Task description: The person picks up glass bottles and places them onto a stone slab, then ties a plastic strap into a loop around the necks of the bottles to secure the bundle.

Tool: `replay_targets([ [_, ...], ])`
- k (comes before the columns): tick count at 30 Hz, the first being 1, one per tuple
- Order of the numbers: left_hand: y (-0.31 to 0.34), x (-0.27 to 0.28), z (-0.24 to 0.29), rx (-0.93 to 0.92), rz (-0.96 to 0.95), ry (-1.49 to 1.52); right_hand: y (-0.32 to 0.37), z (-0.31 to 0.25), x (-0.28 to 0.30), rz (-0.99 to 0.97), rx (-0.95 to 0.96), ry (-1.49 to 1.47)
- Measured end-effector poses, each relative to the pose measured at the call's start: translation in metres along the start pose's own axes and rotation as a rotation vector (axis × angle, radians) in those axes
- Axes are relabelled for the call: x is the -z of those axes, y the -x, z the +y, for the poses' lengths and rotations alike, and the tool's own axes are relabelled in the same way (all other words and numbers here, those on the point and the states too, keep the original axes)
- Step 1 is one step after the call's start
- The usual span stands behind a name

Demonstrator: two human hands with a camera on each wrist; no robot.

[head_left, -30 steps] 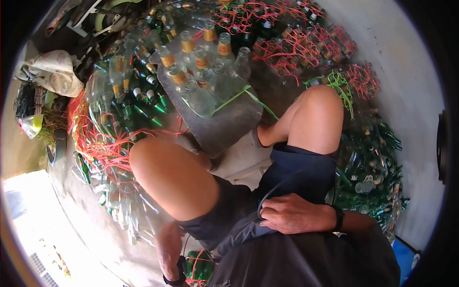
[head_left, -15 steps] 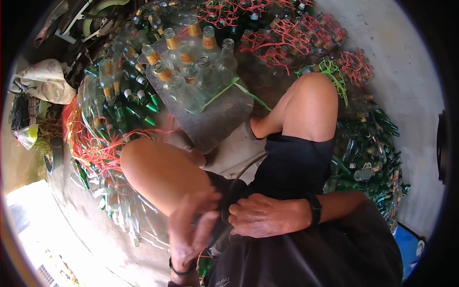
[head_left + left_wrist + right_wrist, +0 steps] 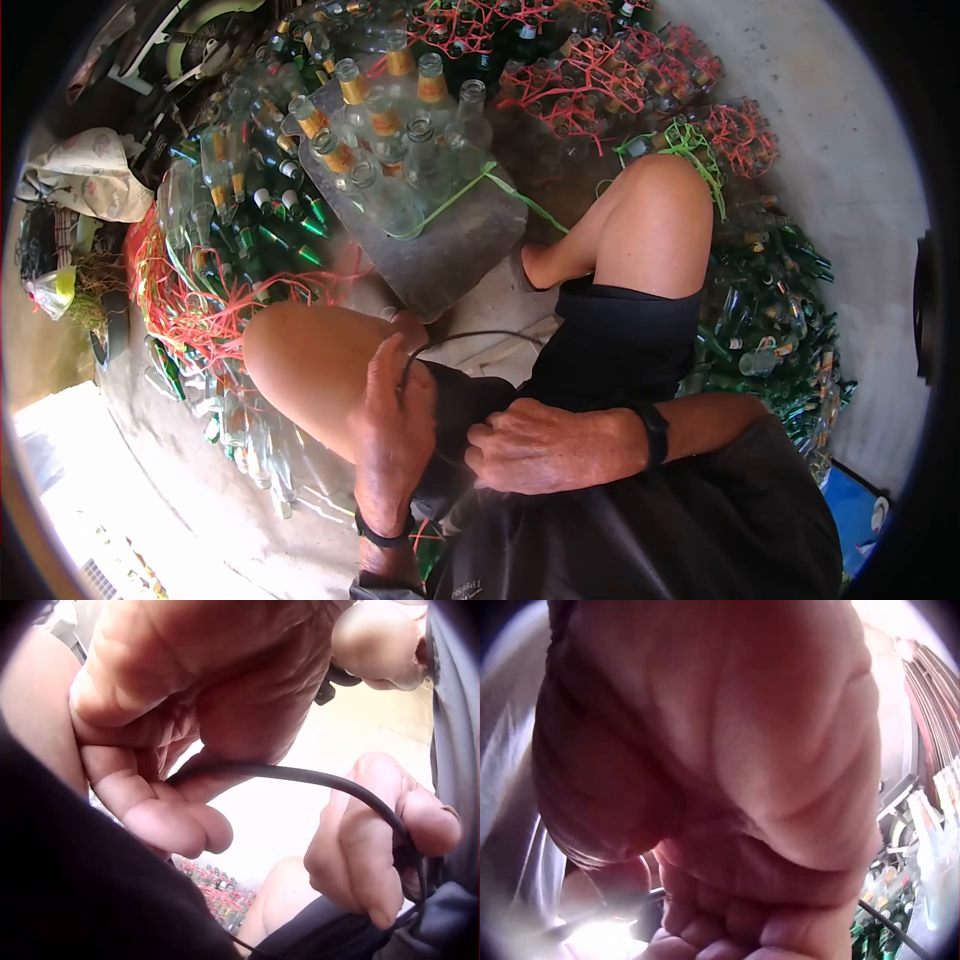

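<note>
Over the lap, my left hand (image 3: 395, 430) holds a thin black cable (image 3: 315, 778), which passes between its thumb and curled fingers in the left wrist view. Close beside it, my right hand (image 3: 555, 447) pinches another stretch of the same cable, its fingers folded inward. The cable bends in a loop above the dark shorts (image 3: 625, 345). In the right wrist view the palm (image 3: 720, 750) fills most of the picture and hides much of what the fingers grip. Both wrists wear black bands.
Clear glass bottles (image 3: 420, 155) stand grouped on a dark board (image 3: 440, 265), a green strap (image 3: 460, 205) around them. Heaps of green bottles (image 3: 775, 300) and red-strapped bundles (image 3: 590, 85) surround the legs. Red strips (image 3: 200, 310) lie at left, near a whitish sack (image 3: 95, 175).
My left hand has come up from beside the thigh to the lap and now holds the cable. My right hand has shifted left, and the cable loop has spread toward the left hand.
</note>
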State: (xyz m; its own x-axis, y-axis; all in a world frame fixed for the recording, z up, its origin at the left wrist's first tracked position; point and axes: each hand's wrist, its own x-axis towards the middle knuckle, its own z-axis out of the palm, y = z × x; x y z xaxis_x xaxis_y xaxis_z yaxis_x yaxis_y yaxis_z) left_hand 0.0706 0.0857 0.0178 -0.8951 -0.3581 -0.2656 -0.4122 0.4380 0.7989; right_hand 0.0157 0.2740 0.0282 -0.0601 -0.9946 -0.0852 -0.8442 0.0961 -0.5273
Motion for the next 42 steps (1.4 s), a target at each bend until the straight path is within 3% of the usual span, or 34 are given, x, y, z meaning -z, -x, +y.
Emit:
replay_targets([
  [3,-0.001,-0.004,-0.017,-0.138,0.082,-0.097,-0.007,0.006,-0.002,0.062,-0.052,-0.227],
  [6,-0.005,-0.006,-0.02,-0.223,0.002,-0.289,-0.005,0.021,0.019,0.084,-0.105,-0.229],
  [10,-0.011,-0.008,-0.01,-0.195,-0.002,-0.295,0.0,0.042,0.04,0.189,-0.122,-0.301],
  [13,-0.019,-0.003,-0.008,-0.314,-0.018,-0.316,0.002,0.06,0.059,0.293,-0.151,-0.266],
  [15,-0.027,0.002,-0.001,-0.399,-0.081,-0.302,-0.004,0.073,0.077,0.478,-0.157,-0.369],
  [18,-0.044,0.011,0.023,-0.384,-0.088,-0.179,-0.013,0.092,0.105,0.598,-0.167,-0.339],
  [19,-0.051,0.013,0.029,-0.384,-0.074,-0.179,-0.016,0.097,0.11,0.653,-0.215,-0.429],
  [23,-0.092,0.023,0.04,-0.396,0.067,-0.033,-0.034,0.12,0.15,0.705,-0.246,-0.279],
  [27,-0.137,0.04,0.057,-0.392,0.199,0.125,-0.064,0.157,0.176,0.696,-0.278,-0.164],
  [31,-0.173,0.044,0.063,-0.427,0.188,0.137,-0.097,0.205,0.19,0.739,-0.247,-0.08],
  [34,-0.185,0.022,0.066,-0.58,0.227,-0.025,-0.114,0.229,0.201,0.722,-0.248,0.023],
  [42,-0.18,-0.034,0.062,-0.558,0.212,0.003,-0.151,0.257,0.213,0.458,-0.285,0.021],
])
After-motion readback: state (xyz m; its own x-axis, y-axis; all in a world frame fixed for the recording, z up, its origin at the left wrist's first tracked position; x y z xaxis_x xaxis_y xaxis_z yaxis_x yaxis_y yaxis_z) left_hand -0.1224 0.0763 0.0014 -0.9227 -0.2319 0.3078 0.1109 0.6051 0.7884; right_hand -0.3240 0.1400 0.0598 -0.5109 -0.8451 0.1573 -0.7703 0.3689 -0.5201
